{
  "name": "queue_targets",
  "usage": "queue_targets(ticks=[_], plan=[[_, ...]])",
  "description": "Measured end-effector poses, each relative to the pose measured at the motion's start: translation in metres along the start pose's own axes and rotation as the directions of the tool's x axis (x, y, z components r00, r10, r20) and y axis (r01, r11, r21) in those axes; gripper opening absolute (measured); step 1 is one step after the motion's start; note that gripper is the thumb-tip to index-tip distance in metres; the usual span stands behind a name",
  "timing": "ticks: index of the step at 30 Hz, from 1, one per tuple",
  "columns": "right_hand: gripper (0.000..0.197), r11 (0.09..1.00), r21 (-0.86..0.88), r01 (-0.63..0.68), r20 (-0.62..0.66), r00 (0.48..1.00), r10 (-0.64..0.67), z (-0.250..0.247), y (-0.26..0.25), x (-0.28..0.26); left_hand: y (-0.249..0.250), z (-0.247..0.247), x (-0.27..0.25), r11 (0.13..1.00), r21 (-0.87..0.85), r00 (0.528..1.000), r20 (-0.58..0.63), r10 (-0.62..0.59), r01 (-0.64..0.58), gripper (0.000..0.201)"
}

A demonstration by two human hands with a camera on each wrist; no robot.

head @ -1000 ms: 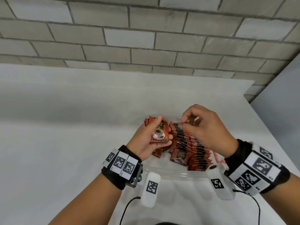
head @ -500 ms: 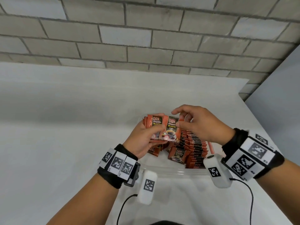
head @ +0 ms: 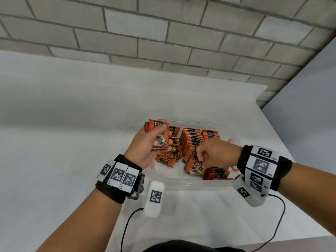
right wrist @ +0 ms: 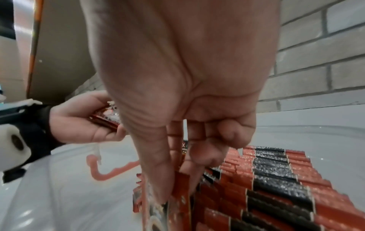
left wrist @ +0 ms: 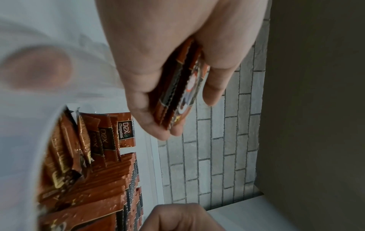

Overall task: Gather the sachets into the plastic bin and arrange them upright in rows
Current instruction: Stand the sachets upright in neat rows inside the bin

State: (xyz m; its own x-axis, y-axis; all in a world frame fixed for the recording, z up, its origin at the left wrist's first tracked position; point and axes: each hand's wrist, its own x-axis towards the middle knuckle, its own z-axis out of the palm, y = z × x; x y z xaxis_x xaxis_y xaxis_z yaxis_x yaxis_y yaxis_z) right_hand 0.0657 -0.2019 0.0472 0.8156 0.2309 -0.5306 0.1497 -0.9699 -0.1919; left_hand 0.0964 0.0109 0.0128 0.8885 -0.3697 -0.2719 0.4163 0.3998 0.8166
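Observation:
A clear plastic bin stands on the white table, holding red-and-black coffee sachets. Upright rows of sachets fill its middle and right; loose sachets lie at its left. My left hand grips a small stack of sachets over the bin's left end. My right hand reaches down at the near end of the rows, thumb and fingers pinching the top of one sachet at the front of a row.
A grey brick wall runs behind the table. The table's right edge lies close to the bin. Cables trail from both wrist cameras over the near table. A pink clip shape shows through the bin wall.
The right hand took a sachet from the left hand's stack and carried it down to the near end of the rows. The left hand stayed over the bin's left end.

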Motion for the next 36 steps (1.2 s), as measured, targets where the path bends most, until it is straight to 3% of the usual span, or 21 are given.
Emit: queue_targets(ticks=[8, 14, 19, 32, 36], plan=[[0.029, 0.973, -0.226, -0.051, 0.018, 0.998, 0.057, 0.0067, -0.0027, 0.0092, 0.0024, -0.0014, -0.0036, 0.999, -0.035, 1.000, -0.013, -0.013, 0.012, 0.011], [0.010, 0.954, -0.300, -0.019, -0.062, 0.998, 0.001, 0.0078, -0.0088, 0.0073, 0.0018, -0.0015, -0.0043, 0.999, -0.050, 1.000, -0.018, -0.005, 0.004, 0.012], [0.009, 0.927, -0.375, 0.004, 0.002, 1.000, -0.004, 0.0102, -0.0095, 0.0069, 0.0015, -0.0013, -0.0046, 0.998, -0.061, 1.000, -0.021, -0.006, 0.005, 0.015], [0.017, 0.964, -0.264, -0.012, -0.012, 1.000, 0.009, 0.0085, -0.0047, 0.0064, 0.0001, -0.0026, -0.0026, 0.996, -0.092, 1.000, -0.011, -0.006, 0.005, 0.012], [0.019, 0.984, -0.177, -0.023, -0.091, 0.996, 0.007, 0.0012, 0.0004, 0.0040, 0.0006, -0.0031, -0.0012, 0.989, -0.143, 0.999, 0.015, -0.033, 0.034, 0.028]])
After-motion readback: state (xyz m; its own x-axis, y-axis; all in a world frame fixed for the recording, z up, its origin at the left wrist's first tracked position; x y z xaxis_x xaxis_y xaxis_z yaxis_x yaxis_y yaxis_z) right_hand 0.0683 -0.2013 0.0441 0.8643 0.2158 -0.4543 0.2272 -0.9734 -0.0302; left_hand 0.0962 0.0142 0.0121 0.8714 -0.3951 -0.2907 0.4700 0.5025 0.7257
